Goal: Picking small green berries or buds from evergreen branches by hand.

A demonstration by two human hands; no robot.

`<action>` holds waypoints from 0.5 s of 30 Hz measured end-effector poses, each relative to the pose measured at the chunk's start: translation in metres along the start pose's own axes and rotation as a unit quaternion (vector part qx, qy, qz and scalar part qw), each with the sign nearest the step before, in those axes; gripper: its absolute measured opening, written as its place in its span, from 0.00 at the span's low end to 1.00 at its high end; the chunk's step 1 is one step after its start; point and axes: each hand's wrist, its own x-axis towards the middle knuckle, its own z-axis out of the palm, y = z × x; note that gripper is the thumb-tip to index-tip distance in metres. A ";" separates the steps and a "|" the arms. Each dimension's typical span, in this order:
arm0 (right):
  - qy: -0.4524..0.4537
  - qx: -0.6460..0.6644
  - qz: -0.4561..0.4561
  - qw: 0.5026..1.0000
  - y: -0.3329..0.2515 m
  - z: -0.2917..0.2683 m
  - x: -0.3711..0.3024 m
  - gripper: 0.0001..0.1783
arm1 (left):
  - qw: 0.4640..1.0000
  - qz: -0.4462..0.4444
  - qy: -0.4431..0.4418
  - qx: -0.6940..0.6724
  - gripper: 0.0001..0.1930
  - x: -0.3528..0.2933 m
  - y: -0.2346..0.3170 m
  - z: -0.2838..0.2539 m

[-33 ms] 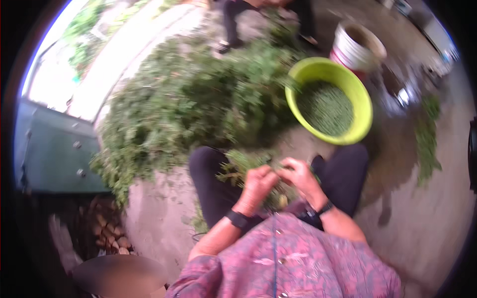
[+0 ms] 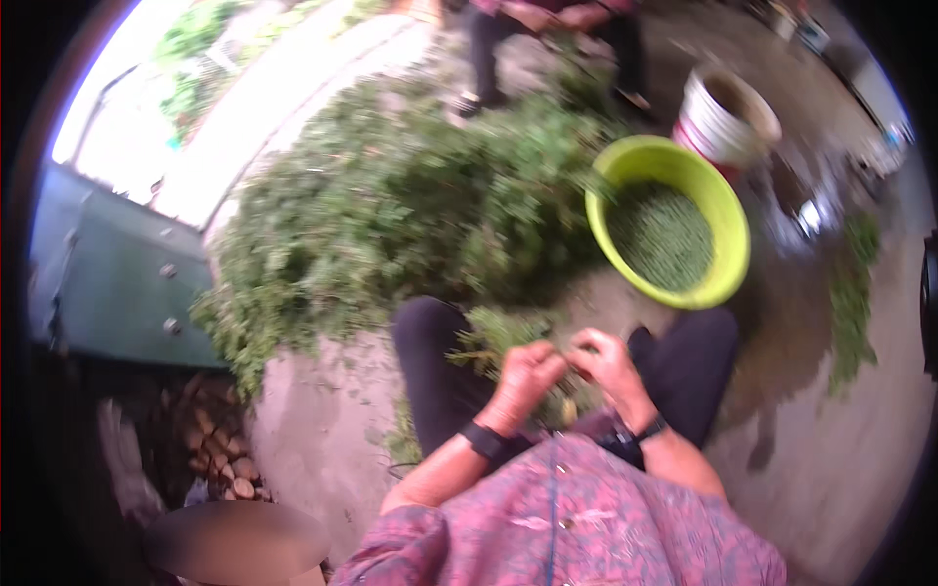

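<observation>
My left hand point(image 2: 529, 379) is closed around a leafy green sprig point(image 2: 493, 342), whose leaves stick out past its left side over my lap. Close beside it, my right hand point(image 2: 608, 365) has its fingers bent into a pinch near the left fingertips. Whatever is between those fingers is too small and blurred to name. Beyond my knees lies a big heap of leafy green branches point(image 2: 391, 195). To its right stands a yellow-green basin point(image 2: 728, 244) holding many small green pieces point(image 2: 664, 239).
Behind the basin stands a white bucket point(image 2: 708, 122). Cut greenery point(image 2: 855, 303) lies on the right floor. At the left are a green metal panel point(image 2: 127, 264) and stacked firewood point(image 2: 220, 449). Another person's hands point(image 2: 557, 17) are at the heap's far side.
The whole view has shifted, so everything sits slightly lower and further right. My hands remain close together at the sprig, and more of the other person's hands shows.
</observation>
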 end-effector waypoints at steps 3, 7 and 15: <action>0.010 0.009 0.015 1.000 0.000 -0.007 -0.002 0.08 | 0.983 0.127 0.021 0.132 0.12 0.007 -0.011 0.007; 0.079 0.257 0.073 0.961 0.013 -0.013 0.001 0.08 | 0.992 0.067 0.044 0.095 0.17 0.001 -0.009 -0.003; 0.181 0.455 -0.053 0.870 -0.008 -0.079 0.049 0.06 | 0.994 0.073 0.002 0.079 0.18 0.007 -0.004 -0.006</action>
